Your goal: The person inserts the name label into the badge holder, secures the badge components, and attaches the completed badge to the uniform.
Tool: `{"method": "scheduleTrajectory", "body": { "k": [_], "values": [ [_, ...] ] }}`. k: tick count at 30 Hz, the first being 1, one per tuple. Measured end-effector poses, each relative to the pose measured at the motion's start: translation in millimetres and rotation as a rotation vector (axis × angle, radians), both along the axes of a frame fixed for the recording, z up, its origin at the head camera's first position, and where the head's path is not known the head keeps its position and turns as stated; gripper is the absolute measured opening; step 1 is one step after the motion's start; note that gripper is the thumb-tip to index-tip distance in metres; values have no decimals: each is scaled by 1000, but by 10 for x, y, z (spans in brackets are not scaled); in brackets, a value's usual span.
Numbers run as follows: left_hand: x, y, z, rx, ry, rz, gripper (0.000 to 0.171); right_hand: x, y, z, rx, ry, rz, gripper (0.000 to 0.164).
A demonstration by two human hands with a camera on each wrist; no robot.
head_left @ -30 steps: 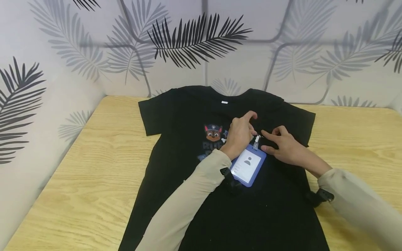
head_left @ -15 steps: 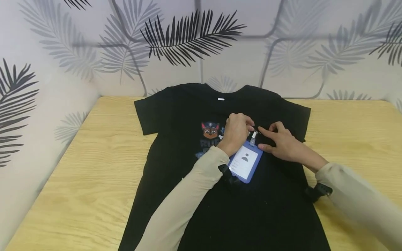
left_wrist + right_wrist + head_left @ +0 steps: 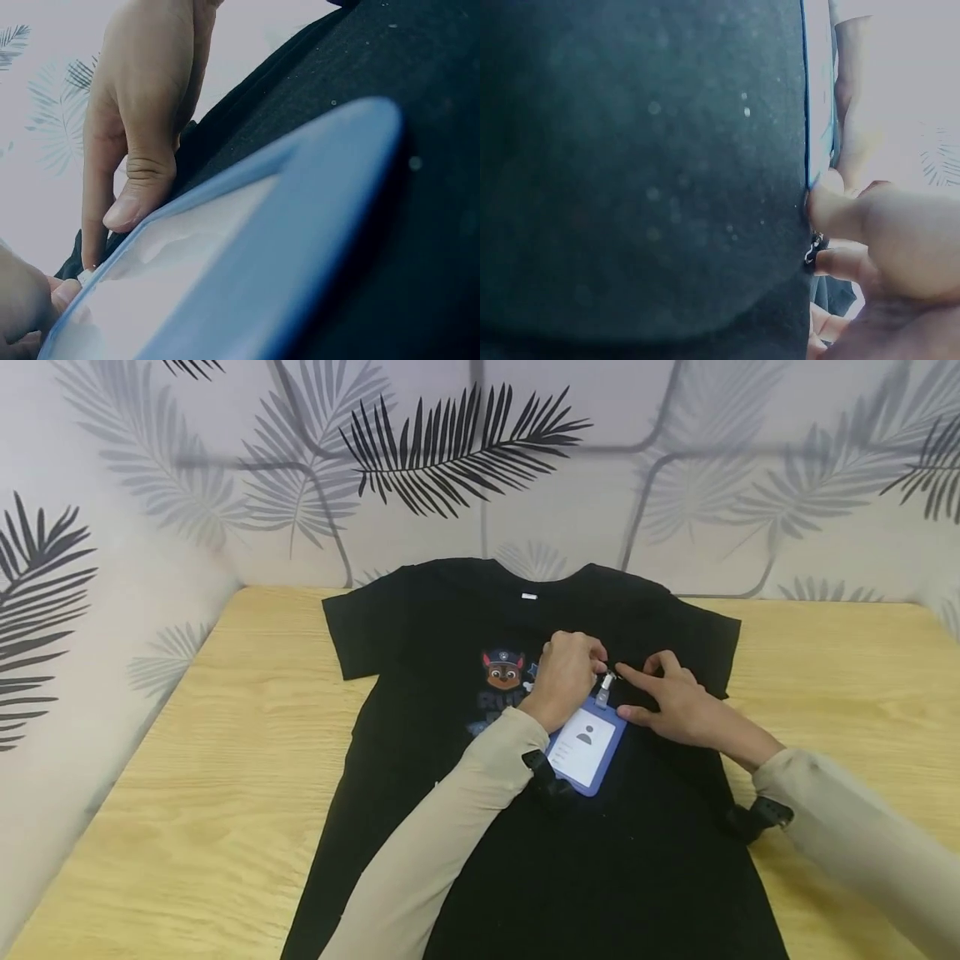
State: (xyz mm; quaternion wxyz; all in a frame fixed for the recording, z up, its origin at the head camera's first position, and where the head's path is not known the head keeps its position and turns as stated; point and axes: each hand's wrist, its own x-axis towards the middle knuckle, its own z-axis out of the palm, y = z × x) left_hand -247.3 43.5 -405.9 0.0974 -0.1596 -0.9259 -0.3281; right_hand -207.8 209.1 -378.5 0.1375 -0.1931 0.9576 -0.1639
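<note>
A blue ID badge holder (image 3: 587, 747) with a white card lies tilted on a black T-shirt (image 3: 637, 860), printed side up. Its metal clip (image 3: 607, 680) lies at the top, between the hands. With curled fingers my left hand (image 3: 562, 681) pinches at the clip; the fingertips are partly hidden. My right hand (image 3: 675, 706) has its index fingertip beside the clip and its thumb at the holder's upper right corner. In the left wrist view the holder (image 3: 322, 195) fills the foreground, the right thumb at its edge. The clip (image 3: 812, 247) also shows in the right wrist view.
The T-shirt lies spread on a light wooden table (image 3: 202, 760), its neck towards the back. A cartoon dog print (image 3: 502, 670) is on its chest. A wall covering with leaf patterns (image 3: 465, 452) stands behind and at the left.
My left hand's fingers, raised one second ago, have curled down to the clip. The right index fingertip has come closer to it. The last half second shows almost no movement.
</note>
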Motion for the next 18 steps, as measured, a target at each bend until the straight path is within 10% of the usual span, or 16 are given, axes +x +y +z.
{"method": "scheduleTrajectory", "body": {
  "k": [7, 18],
  "values": [
    [-20, 11, 24, -173, 52, 24, 7, 5, 85, 68, -109, -101, -25, 74],
    [-74, 10, -41, 155, -25, -20, 7, -29, 122, 69, -270, 36, -170, 32]
  ]
}}
